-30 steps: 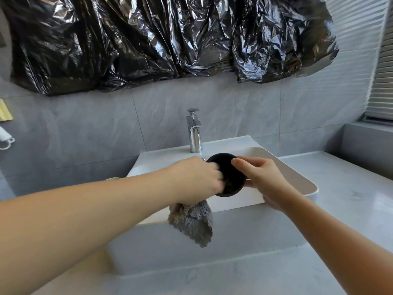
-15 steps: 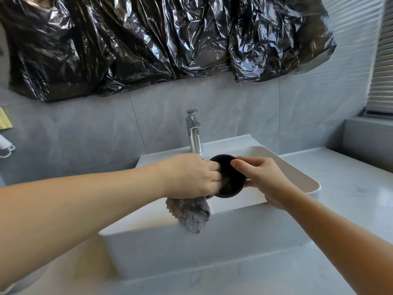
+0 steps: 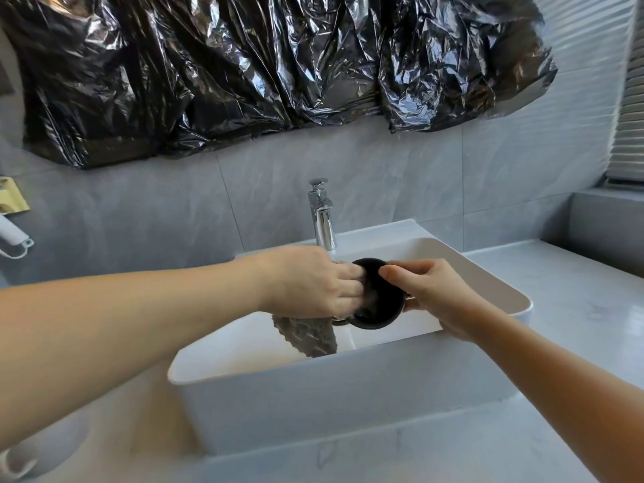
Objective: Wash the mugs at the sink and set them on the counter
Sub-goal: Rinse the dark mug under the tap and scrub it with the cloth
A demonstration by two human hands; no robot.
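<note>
A black mug [image 3: 380, 301] is held over the white sink [image 3: 348, 385], tipped so its mouth faces me. My right hand [image 3: 435, 298] grips it from the right, thumb on the rim. My left hand [image 3: 310, 284] grips a grey cloth [image 3: 306, 334] and pushes part of it into the mug's mouth; the rest of the cloth hangs down into the basin. The fingertips of my left hand are hidden inside the mug.
A chrome tap [image 3: 322, 217] stands behind the basin. Grey counter [image 3: 575, 308] runs to the right and in front of the sink. A blurred white mug-like shape [image 3: 38, 451] sits at the lower left. Black plastic sheeting [image 3: 261, 71] covers the wall above.
The view has shifted so that the sink sits lower and I see into it. Both hands stay on the mug, and the cloth has gone a little deeper into its mouth.
</note>
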